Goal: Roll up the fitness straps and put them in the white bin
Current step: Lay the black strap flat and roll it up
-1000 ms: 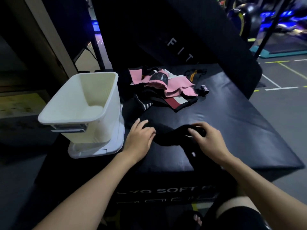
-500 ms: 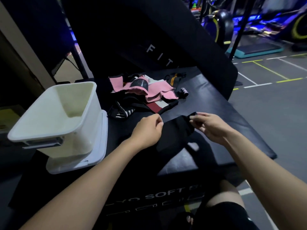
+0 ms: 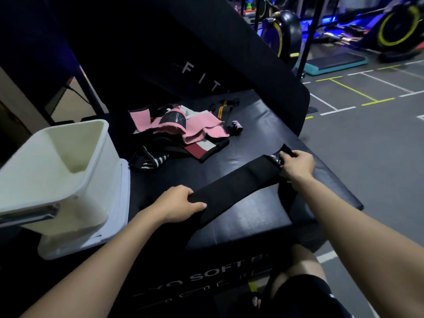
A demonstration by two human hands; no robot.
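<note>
A wide black strap (image 3: 238, 182) lies stretched out flat across the black soft box (image 3: 252, 134). My left hand (image 3: 177, 204) grips its near-left end, thumb on top. My right hand (image 3: 297, 165) pinches the far-right end by a small patterned patch; a narrower black tail hangs off the box edge below that hand. The white bin (image 3: 96, 180) stands on its white lid at the left, and nothing shows inside it. Behind the strap sits a heap of pink, black, red and white straps (image 3: 183, 131).
A small rolled strap (image 3: 236, 126) and a black strap with a yellow stripe (image 3: 221, 109) lie behind the heap. A tall black pad (image 3: 206, 53) leans at the box's back. Gym floor with painted lines and exercise bikes (image 3: 390, 31) lies to the right.
My hands have pulled apart, drawing the bunched black strap out long and flat on the box. The right hand went far right, the left hand stayed near the front.
</note>
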